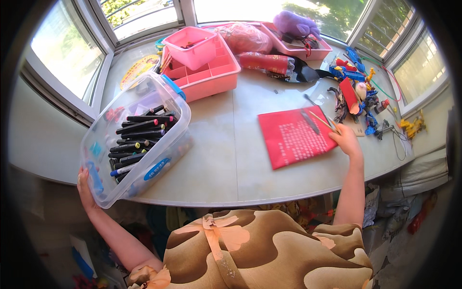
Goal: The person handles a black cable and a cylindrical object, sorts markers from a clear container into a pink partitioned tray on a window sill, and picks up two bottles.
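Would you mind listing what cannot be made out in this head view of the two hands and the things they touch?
- Left hand: its fingers are hidden behind the clear plastic box.
- Markers: the lower ones blur through the box wall, so no count.
- Right hand: the fingertips hide how it grips the thin sticks.
- Small toys beyond the red sheet: too small and tangled to identify.

A clear plastic storage bin (139, 139) sits tilted at the left edge of the pale grey table (226, 159), with black marker pens (139, 130) lying inside it. The left hand (86, 190) is at its near corner. Behind it stands a pink plastic compartment tray (211, 72) with a smaller pink tub (190, 45) on it. To the right lies a flat red paper envelope (293, 137); the right hand (346, 139) rests at its right edge, holding what may be thin wooden sticks (322, 120).
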Tool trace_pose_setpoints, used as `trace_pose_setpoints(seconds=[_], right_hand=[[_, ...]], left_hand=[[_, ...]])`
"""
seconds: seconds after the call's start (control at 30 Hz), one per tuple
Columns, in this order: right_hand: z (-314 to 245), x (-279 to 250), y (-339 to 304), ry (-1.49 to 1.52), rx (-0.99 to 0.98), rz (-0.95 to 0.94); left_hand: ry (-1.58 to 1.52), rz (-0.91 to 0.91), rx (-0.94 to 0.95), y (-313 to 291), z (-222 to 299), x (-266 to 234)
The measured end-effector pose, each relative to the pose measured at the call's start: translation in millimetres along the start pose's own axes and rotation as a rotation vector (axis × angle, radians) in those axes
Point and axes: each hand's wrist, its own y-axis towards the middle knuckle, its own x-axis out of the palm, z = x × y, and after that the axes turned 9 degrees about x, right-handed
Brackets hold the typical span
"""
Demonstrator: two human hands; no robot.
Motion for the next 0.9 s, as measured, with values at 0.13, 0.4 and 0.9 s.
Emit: trace_pose_setpoints(seconds=[0.13,0.4,0.9], right_hand=[[74.3,-21.9,-4.6,0.041,0.052,0.116],[113.8,-38.3,8.5,-0.263,0.244,0.195],[-255.2,47.7,-44.4,0.697,-0.305,-0.702]], left_hand=[[0.036,0.035,0.016,-3.8,8.5,13.1],[0.042,0.058,0.009,-3.1,4.2,13.2],[0.011,0.046,-0.002,-8.9,1.3,9.7]])
